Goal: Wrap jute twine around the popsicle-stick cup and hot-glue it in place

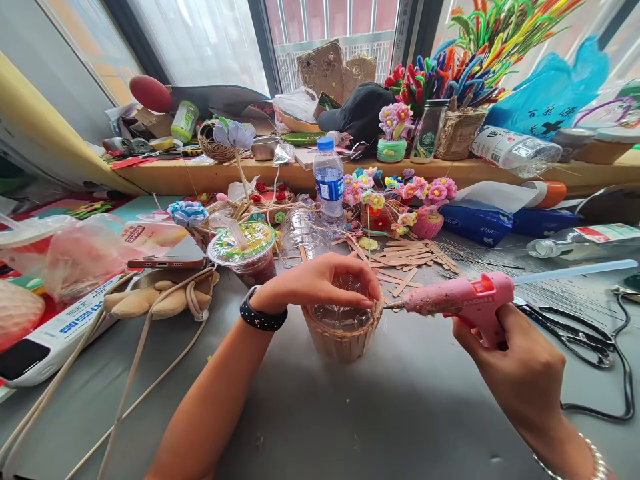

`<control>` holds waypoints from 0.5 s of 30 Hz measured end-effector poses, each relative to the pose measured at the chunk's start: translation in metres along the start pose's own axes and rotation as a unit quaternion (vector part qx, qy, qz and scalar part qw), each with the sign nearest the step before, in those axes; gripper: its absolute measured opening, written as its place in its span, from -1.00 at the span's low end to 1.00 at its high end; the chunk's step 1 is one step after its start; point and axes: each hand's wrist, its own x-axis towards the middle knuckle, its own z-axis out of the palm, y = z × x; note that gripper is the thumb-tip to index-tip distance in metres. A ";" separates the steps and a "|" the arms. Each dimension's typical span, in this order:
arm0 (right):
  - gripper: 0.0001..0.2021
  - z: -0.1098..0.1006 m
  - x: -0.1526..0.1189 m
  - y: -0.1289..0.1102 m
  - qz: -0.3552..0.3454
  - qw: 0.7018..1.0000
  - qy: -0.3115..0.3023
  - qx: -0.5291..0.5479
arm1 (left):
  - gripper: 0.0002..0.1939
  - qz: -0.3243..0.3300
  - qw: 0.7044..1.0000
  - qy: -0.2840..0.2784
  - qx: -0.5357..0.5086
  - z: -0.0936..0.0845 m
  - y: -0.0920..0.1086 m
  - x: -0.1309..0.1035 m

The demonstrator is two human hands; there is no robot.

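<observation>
In the middle of the table stands a clear plastic cup (pixel 344 337), its outside lined with upright wooden craft sticks. My left hand (pixel 333 283), a dark dotted band at its wrist, arches over the cup's mouth. Its thumb and fingertips close together at the right rim; what lies between them is mostly hidden. My right hand (pixel 520 363) is wrapped round the handle of a pink hot glue gun (pixel 463 297). A long glue stick (pixel 575 272) sticks out of the gun's back, and the nozzle points left at the cup's right rim.
Loose craft sticks (pixel 417 257) lie behind the cup. Scissors (pixel 575 333) and a black cord (pixel 627 373) are at right. A lidded drink cup (pixel 243 247), water bottle (pixel 329 177) and pipe-cleaner flowers (pixel 437 190) stand behind. Pale cords (pixel 145 340) trail across the left.
</observation>
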 end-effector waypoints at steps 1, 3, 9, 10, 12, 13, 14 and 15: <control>-0.79 0.000 0.000 0.000 -0.001 1.000 0.000 0.000 | -0.92 0.001 1.000 0.000 0.000 0.000 0.000 0.000; -0.80 0.000 0.000 0.000 -0.002 1.000 -0.001 -0.004 | -0.92 0.004 1.000 0.001 -0.001 0.000 0.000 0.000; -0.80 -0.001 -0.001 0.002 0.006 1.000 -0.013 -0.009 | -0.93 -0.004 1.000 0.004 0.009 0.000 0.002 0.000; -0.80 -0.001 -0.001 0.002 0.007 1.000 -0.013 -0.011 | -0.93 -0.007 1.000 0.003 0.011 0.000 0.002 0.000; -0.79 -0.002 0.000 0.002 0.011 1.000 -0.013 -0.013 | -0.92 -0.011 1.000 0.002 0.013 0.000 0.003 0.000; -0.79 -0.002 0.001 0.002 0.013 1.000 -0.013 -0.012 | -0.92 -0.013 1.000 0.002 0.014 0.000 0.003 0.000; -0.78 -0.002 0.001 0.002 0.017 1.000 -0.013 -0.010 | -0.91 -0.014 1.000 0.002 0.015 0.000 0.003 0.000; -0.78 -0.002 0.001 0.002 0.022 1.000 -0.015 -0.007 | -0.91 -0.015 1.000 0.002 0.016 0.000 0.003 0.000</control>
